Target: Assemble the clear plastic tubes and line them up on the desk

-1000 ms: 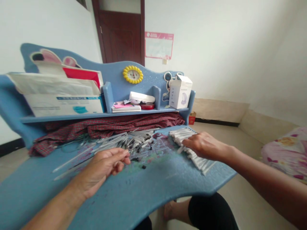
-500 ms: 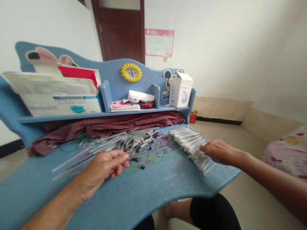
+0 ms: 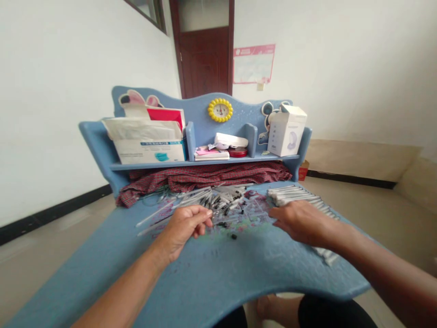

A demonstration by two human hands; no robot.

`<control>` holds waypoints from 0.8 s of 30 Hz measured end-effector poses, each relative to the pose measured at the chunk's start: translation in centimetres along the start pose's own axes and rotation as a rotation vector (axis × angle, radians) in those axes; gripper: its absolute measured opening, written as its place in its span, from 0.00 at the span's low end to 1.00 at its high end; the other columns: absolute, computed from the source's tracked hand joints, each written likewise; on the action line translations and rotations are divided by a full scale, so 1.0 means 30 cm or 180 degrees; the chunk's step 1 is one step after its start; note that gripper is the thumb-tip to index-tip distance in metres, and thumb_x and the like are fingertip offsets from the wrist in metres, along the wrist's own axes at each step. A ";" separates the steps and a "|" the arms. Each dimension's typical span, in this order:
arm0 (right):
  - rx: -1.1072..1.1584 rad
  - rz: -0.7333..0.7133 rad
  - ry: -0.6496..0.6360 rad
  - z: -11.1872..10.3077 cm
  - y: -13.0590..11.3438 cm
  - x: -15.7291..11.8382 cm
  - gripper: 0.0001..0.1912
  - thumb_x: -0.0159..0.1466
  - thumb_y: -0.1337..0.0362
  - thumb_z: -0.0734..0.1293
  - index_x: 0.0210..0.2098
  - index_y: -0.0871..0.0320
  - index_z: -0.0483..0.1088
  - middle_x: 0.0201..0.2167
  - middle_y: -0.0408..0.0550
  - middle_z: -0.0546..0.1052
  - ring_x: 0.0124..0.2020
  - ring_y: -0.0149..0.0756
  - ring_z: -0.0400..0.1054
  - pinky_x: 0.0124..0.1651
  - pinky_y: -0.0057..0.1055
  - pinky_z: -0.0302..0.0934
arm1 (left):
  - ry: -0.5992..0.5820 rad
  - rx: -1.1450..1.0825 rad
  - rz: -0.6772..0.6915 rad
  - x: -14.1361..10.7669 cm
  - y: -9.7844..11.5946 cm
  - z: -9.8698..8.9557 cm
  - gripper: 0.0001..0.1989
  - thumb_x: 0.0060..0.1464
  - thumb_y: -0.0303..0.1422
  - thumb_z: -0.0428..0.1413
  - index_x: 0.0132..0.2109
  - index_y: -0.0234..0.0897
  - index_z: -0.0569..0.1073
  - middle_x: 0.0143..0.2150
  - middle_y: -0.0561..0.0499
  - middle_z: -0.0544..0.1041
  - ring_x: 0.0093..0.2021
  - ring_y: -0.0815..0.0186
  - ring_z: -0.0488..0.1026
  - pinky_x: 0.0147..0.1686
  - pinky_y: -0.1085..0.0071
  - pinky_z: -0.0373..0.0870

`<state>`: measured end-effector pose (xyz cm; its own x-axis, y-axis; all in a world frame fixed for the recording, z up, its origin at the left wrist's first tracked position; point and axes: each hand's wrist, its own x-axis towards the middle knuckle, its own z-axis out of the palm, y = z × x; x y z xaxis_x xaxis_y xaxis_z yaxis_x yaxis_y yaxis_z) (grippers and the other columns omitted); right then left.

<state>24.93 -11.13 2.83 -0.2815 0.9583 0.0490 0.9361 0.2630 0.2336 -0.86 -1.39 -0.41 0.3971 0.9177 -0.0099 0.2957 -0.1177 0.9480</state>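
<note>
My left hand (image 3: 190,228) is closed in a pinch over the blue desk, with something thin and clear at its fingertips that is too small to name. Just behind it lies a loose heap of pen parts (image 3: 223,198), clear tubes and dark caps. A black cap (image 3: 234,236) sits by itself to the right of that hand. My right hand (image 3: 297,221) has its fingers together, above the near left side of a stack of clear pens (image 3: 295,193); whatever it holds, if anything, is hidden. It covers part of the stack.
The blue desk (image 3: 218,269) has a back shelf (image 3: 157,165) with a mask box (image 3: 150,151), a white box (image 3: 287,131) and a red tin (image 3: 238,152). Checkered cloth (image 3: 205,176) lies under the shelf. A yellow flower clock (image 3: 220,110) is on the backboard.
The camera view has turned left. My right hand has moved left from the pen stack towards my left hand, which stays in its pinch near the heap.
</note>
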 end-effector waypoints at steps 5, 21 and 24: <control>0.0173 0.0045 -0.0012 0.005 -0.090 0.232 0.12 0.59 0.65 0.59 0.40 0.58 0.70 0.36 0.55 0.76 0.37 0.43 0.70 0.35 0.32 0.59 | 0.0175 -0.0035 -0.0003 0.000 -0.001 -0.008 0.12 0.45 0.39 0.54 0.27 0.32 0.69 0.18 0.54 0.69 0.17 0.74 0.61 0.17 0.78 0.53; 0.0207 0.0229 -0.0107 0.134 -0.119 0.408 0.15 0.60 0.63 0.56 0.41 0.57 0.71 0.37 0.57 0.75 0.40 0.46 0.70 0.39 0.36 0.61 | 0.0385 0.0175 -0.0042 -0.006 0.001 -0.011 0.11 0.45 0.37 0.52 0.24 0.34 0.67 0.15 0.57 0.66 0.15 0.74 0.59 0.17 0.77 0.53; 0.0148 0.0156 -0.0064 0.140 -0.126 0.409 0.16 0.62 0.64 0.54 0.41 0.59 0.70 0.36 0.59 0.75 0.40 0.45 0.70 0.39 0.36 0.61 | 0.0321 0.0257 -0.0118 -0.005 0.002 -0.004 0.11 0.45 0.38 0.52 0.24 0.34 0.67 0.14 0.57 0.65 0.15 0.74 0.59 0.17 0.77 0.53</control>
<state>18.82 0.09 -1.52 -0.2310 0.9721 0.0395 0.9576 0.2200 0.1858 -1.00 -1.50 -0.31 0.2964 0.9550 -0.0084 0.3790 -0.1096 0.9189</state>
